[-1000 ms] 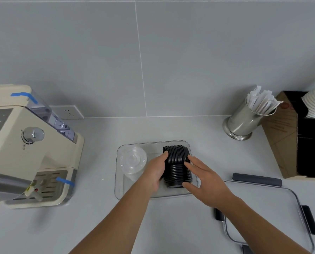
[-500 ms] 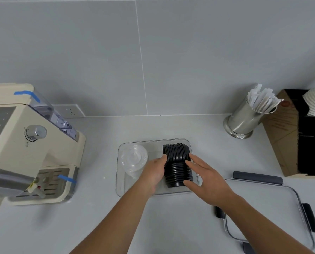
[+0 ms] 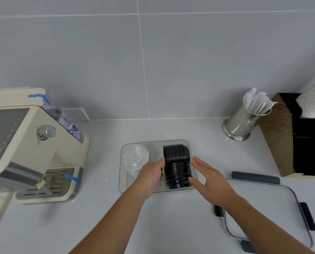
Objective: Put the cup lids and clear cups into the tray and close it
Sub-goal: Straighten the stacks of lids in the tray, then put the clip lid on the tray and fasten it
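Note:
A clear tray [image 3: 122,187] sits mid-counter. A stack of black cup lids [image 3: 177,165] lies on its side in the tray's right half. Nested clear cups [image 3: 135,158] lie in the left half. My left hand [image 3: 151,175] is against the left side of the lid stack, thumb and curled fingers touching it. My right hand [image 3: 209,178] is at the stack's right side with fingers spread, thumb tip at the stack's lower edge. The tray's clear lid [image 3: 263,208], with dark clips, lies flat on the counter to the right.
A cream coffee machine [image 3: 33,143] stands at the left. A steel holder with wrapped straws [image 3: 244,120] is at the back right. Beside it stand a brown cardboard box [image 3: 277,136] and a stack of white paper cups [image 3: 314,101].
My right hand's fingers have slid slightly right, off the top of the lid stack. My left hand and the stack stay where they were in the tray.

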A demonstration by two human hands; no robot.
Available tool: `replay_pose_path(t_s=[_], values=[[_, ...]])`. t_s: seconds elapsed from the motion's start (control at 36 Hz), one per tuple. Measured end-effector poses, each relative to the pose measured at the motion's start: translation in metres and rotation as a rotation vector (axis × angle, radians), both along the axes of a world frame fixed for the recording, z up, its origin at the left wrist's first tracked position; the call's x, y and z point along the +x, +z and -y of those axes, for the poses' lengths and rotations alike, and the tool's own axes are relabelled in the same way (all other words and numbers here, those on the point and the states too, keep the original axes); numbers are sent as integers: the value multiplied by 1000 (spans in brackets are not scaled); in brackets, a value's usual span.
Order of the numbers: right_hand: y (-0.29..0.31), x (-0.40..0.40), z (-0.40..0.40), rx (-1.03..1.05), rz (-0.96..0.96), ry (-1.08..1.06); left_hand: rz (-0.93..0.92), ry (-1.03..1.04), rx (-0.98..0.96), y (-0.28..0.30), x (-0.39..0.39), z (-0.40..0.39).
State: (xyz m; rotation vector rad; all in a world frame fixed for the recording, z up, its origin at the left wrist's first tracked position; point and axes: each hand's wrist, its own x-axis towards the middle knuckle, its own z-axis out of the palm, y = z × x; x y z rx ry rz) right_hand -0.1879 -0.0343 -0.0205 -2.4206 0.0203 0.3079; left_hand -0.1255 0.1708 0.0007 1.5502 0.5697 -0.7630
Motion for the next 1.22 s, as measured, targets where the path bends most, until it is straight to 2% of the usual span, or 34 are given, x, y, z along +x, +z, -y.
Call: replay_pose_path(t_s=[0.22,0.42,0.61,0.83,1.22], values=[[14,-7,-2,46,-43,-108,-6,22,-32,22,-12,-5],[30,-14,-5,217,-128,-297,86,45,-56,35,-31,-15],[39,-24,0,553,-155,-517,104,171,-162,41,-62,-22],[46,-46,25,926,-174,-681,26,187,-226,28,-98,-6],[36,-92,124,968,-161,-872,-77,95,-172,4,-122,80]])
